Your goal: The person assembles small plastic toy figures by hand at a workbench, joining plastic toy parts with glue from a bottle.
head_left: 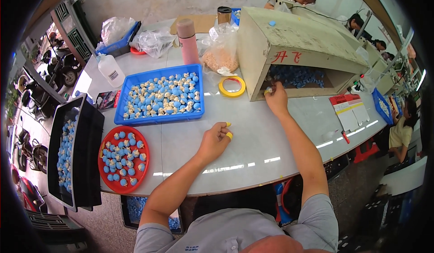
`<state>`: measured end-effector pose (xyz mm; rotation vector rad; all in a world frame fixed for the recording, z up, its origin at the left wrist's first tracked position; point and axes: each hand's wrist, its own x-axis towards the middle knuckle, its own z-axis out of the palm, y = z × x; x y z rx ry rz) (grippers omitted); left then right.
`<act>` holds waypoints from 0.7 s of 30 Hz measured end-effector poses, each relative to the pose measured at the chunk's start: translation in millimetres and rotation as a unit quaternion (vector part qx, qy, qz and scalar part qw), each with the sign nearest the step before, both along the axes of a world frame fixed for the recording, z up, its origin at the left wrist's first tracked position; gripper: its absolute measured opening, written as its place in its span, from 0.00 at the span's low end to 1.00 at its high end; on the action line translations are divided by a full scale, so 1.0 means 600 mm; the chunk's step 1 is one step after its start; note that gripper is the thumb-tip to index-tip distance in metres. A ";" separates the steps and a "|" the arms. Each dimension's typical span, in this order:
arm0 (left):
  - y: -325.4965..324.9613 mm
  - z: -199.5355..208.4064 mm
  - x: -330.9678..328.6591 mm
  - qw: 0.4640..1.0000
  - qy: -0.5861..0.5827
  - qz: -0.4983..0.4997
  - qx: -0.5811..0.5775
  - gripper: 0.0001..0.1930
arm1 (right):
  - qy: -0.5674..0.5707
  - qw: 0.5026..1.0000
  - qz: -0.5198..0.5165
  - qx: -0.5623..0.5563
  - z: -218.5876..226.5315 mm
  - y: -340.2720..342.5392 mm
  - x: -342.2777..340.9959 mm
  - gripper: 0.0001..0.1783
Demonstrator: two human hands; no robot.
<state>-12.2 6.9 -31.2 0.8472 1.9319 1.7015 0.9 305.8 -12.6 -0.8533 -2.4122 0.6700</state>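
Note:
My left hand [215, 138] rests on the white table [253, 131] with fingers curled and yellow tape on two fingertips; it holds nothing I can see. My right hand [275, 98] reaches to the open front of a worn white box [298, 40], its fingers pinched on a small pale piece at the box's lip. Inside the box lie several small blue parts [298, 76]. A blue tray [159, 97] of blue-and-cream parts sits left of my left hand. A red round tray [123, 159] with similar parts lies at the near left edge.
A yellow tape roll [232, 86] lies by the box. A black crate [74, 151] of blue parts stands at far left. A pink bottle [188, 40], white bottle [110, 70] and plastic bags [221, 49] sit behind. Papers [350, 113] lie at right. Other people work along the right.

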 end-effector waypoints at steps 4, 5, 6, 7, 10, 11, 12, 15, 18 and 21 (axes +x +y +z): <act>0.014 0.021 0.014 0.989 -0.137 0.000 0.049 0.20 | 0.143 0.977 0.155 -0.037 -0.020 -0.111 0.106 0.28; 0.013 0.024 0.018 0.982 -0.176 0.002 0.072 0.20 | 0.127 0.972 0.195 -0.026 0.002 -0.157 0.124 0.28; 0.016 0.025 0.021 0.972 -0.215 -0.005 0.096 0.19 | 0.120 0.965 0.232 -0.006 0.021 -0.192 0.138 0.28; 0.015 0.023 0.024 0.973 -0.214 -0.011 0.090 0.19 | 0.115 0.956 0.269 0.013 0.032 -0.219 0.146 0.29; 0.016 0.014 0.028 0.962 -0.253 -0.043 0.091 0.17 | 0.107 0.939 0.305 0.115 0.033 -0.256 0.147 0.31; 0.014 0.011 0.027 0.967 -0.240 -0.039 0.076 0.16 | 0.111 0.942 0.295 0.115 0.031 -0.259 0.148 0.31; 0.013 0.011 0.026 0.971 -0.227 -0.035 0.062 0.14 | 0.111 0.941 0.296 0.120 0.030 -0.261 0.150 0.31; 0.013 0.013 0.027 0.969 -0.238 -0.031 0.067 0.14 | 0.111 0.942 0.289 0.129 0.033 -0.265 0.156 0.31; 0.013 0.029 0.024 0.952 -0.293 -0.016 0.088 0.14 | 0.095 0.946 0.287 0.116 0.051 -0.265 0.180 0.31; 0.000 0.042 0.017 0.947 -0.315 0.002 0.072 0.15 | 0.156 0.952 0.245 0.091 0.053 -0.242 0.221 0.27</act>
